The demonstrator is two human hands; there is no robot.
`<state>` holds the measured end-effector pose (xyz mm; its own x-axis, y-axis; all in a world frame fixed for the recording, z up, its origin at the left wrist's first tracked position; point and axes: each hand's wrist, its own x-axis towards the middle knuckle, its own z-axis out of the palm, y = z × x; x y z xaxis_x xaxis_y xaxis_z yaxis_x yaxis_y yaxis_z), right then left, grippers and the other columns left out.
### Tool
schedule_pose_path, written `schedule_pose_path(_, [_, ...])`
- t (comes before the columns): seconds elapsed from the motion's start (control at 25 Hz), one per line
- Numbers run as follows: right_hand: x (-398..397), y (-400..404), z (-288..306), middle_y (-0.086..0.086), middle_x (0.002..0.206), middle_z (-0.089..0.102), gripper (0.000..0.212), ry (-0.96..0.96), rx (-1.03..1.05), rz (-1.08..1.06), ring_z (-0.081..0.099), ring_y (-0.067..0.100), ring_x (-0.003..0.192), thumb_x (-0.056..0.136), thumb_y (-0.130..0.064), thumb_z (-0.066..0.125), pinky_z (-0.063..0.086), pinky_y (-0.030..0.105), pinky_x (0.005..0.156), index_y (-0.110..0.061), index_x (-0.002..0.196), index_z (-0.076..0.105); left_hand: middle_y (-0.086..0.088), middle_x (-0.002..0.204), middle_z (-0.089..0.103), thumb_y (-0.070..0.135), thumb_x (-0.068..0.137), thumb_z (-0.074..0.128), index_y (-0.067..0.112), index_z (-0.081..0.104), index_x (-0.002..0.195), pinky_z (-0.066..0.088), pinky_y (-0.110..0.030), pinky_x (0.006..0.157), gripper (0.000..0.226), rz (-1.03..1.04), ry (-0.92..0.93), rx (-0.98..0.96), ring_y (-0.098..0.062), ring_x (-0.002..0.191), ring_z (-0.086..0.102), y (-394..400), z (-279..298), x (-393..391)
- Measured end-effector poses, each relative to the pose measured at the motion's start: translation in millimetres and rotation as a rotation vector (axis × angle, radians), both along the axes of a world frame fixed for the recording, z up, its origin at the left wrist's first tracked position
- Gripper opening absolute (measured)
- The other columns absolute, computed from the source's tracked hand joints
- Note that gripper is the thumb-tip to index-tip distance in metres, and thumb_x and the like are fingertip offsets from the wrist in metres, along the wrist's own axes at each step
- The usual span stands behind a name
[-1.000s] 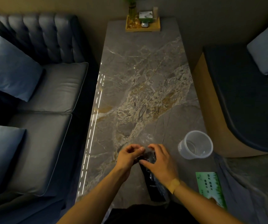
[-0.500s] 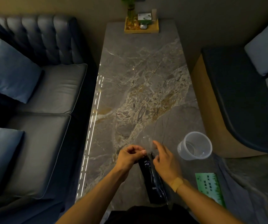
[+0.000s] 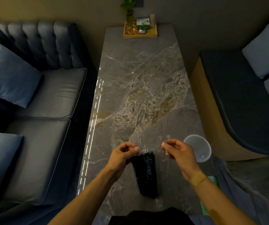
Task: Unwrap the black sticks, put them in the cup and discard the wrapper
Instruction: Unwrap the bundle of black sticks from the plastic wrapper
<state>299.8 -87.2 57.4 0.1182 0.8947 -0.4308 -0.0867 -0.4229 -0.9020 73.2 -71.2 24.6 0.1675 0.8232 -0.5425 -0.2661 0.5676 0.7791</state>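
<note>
A bundle of black sticks [image 3: 146, 173] lies inside a clear plastic wrapper [image 3: 150, 150] above the near end of the marble table [image 3: 140, 88]. My left hand [image 3: 122, 155] pinches the wrapper's top edge on the left side. My right hand [image 3: 178, 151] pinches the same edge on the right, and the film is stretched between them. The sticks' top ends show at the opening. A clear plastic cup [image 3: 198, 147] stands upright just right of my right hand, with nothing visible inside.
A wooden tray [image 3: 140, 34] with a plant vase and small items sits at the table's far end. A grey sofa [image 3: 38, 98] with blue cushions runs along the left. A dark bench [image 3: 237, 101] stands to the right. A green card [image 3: 211, 195] lies near my right forearm.
My hands have drawn apart, the right one moving right towards the cup, pulling the wrapper's top open. The camera has tilted slightly.
</note>
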Motion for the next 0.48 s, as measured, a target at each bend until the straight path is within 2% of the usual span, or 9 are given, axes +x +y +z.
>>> schedule_pose_path(0.12, [8,-3,9,0.004,0.082,0.072,0.016,0.083,-0.035,0.042,0.064,0.015,0.077,0.079,-0.01,0.073,0.053,0.026,0.065,-0.016,0.092,0.067,0.0,0.073,0.067,0.012,0.071,0.074,0.017,0.066,0.078,0.052,-0.022,0.063,0.012,0.096,-0.043,-0.033,-0.014,0.07,0.065,3,7,3])
schedule_pose_path(0.24, [21,1,23,0.009,0.086,0.063,0.04,0.073,0.002,0.258,0.062,0.016,0.077,0.08,-0.007,0.073,0.055,0.025,0.067,-0.024,0.114,0.064,0.0,0.069,0.066,0.008,0.076,0.071,0.016,0.066,0.078,0.05,-0.021,0.061,0.01,0.104,-0.056,0.005,-0.013,0.066,0.062,4,17,7])
schedule_pose_path(0.32, [27,10,40,0.003,0.093,0.064,0.043,-0.061,0.089,0.423,0.064,0.015,0.084,0.078,-0.02,0.076,0.057,0.027,0.075,-0.034,0.117,0.064,-0.002,0.069,0.065,0.009,0.075,0.072,0.017,0.068,0.076,0.05,-0.024,0.063,0.009,0.056,-0.046,0.072,-0.013,0.066,0.061,7,26,8])
schedule_pose_path(0.4, [28,22,57,-0.007,0.108,0.067,0.043,-0.233,0.152,0.538,0.064,0.011,0.096,0.071,-0.044,0.075,0.056,0.03,0.083,-0.041,0.113,0.065,-0.004,0.07,0.065,0.012,0.07,0.075,0.015,0.069,0.077,0.051,-0.025,0.065,0.01,-0.015,-0.034,0.15,-0.014,0.066,0.061,12,37,8])
schedule_pose_path(0.48, [22,34,70,-0.013,0.108,0.07,0.041,-0.401,0.18,0.621,0.065,0.006,0.096,0.071,-0.054,0.072,0.057,0.03,0.084,-0.042,0.11,0.067,-0.003,0.07,0.066,0.013,0.069,0.077,0.014,0.069,0.078,0.052,-0.023,0.065,0.012,-0.085,-0.012,0.212,-0.012,0.065,0.062,19,47,10])
